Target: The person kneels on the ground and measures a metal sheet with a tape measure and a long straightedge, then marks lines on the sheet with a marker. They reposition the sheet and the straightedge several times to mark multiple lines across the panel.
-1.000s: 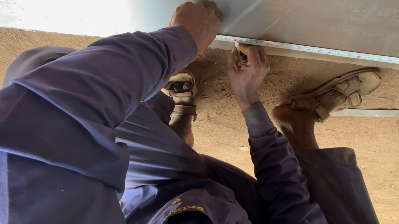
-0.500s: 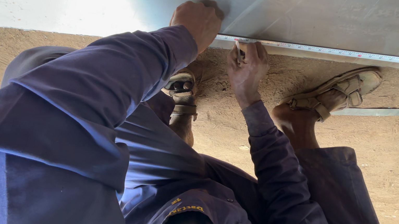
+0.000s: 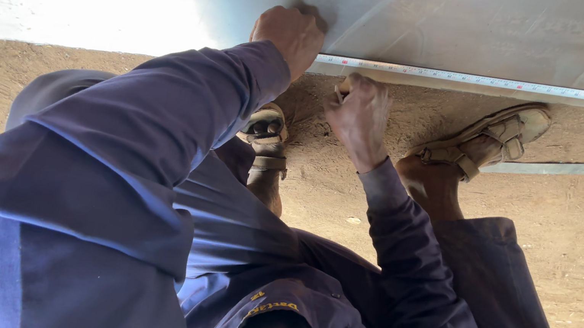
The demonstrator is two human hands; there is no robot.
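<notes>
**Dark Blue Workwear and Tan Sandals**

Both arms are covered to the wrists by long sleeves of dark navy blue cloth, and the left hand [image 3: 290, 33] and right hand [image 3: 359, 116] are left bare. A buttoned shirt front with small yellow embroidery is seen at the chest. Matching dark blue trousers are worn, with tan strapped sandals [image 3: 492, 140] on both feet.

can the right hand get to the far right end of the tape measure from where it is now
Probably not without shifting. The right hand sits just below the tape measure near its left end; the tape runs out of frame, past the sandalled foot.
</notes>
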